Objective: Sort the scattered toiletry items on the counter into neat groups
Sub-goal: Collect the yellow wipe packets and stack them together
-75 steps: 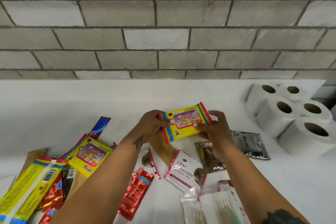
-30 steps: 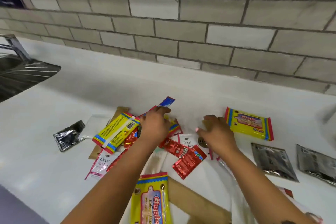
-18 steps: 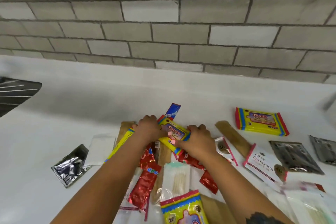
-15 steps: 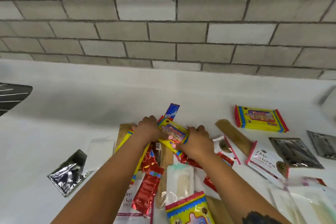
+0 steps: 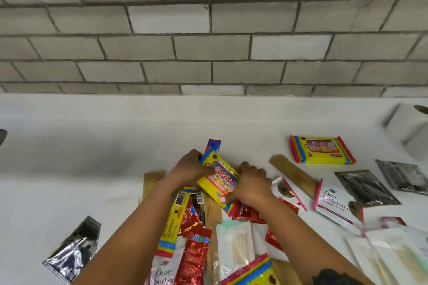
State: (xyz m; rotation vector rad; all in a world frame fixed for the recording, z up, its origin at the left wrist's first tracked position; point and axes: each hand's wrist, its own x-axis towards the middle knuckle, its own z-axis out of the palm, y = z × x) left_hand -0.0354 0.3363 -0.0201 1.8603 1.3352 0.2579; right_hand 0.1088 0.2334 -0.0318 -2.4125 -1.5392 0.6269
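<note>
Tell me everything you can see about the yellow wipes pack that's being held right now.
The held wipes pack is a soft, glossy yellow plastic packet with rainbow-striped ends and a pink and blue "Giggles" label. It lies tilted diagonally over the pile of sachets, its front facing up. The left hand grips its upper left end and the right hand its lower right end. Its underside is hidden.

A grey brick-pattern tiled wall (image 5: 208, 30) rises behind a white counter (image 5: 92, 141), apparently evenly lit.

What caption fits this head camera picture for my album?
Both hands, left hand and right hand, grip a yellow Giggles wipes pack above scattered sachets.
</note>
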